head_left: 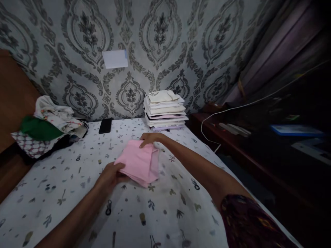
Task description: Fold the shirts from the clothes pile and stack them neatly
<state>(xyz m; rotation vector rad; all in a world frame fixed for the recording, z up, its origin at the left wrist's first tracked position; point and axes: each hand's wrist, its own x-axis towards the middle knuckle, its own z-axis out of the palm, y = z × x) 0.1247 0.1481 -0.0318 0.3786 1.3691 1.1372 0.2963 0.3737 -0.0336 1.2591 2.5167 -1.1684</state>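
Observation:
A pink folded cloth [136, 160], perhaps a garment, is held between my two hands above the patterned bedsheet. My left hand [113, 173] grips its near left corner, thumb on top and the other fingers underneath. At the far edge, my right hand [150, 138] pinches the cloth with its thumb on the upper face. A paler pink layer sticks out on the cloth's right side. Beyond the right hand stands a stack of folded clothes [165, 112], mostly white and cream.
Loose clothes [49, 125] lie heaped at the left beside a brown wooden panel [15, 100]. A black phone [105, 126] rests near the wall. White cable [232, 107] runs across the dark red ledge [240, 148] at the right. A white card [115, 59] is on the wall.

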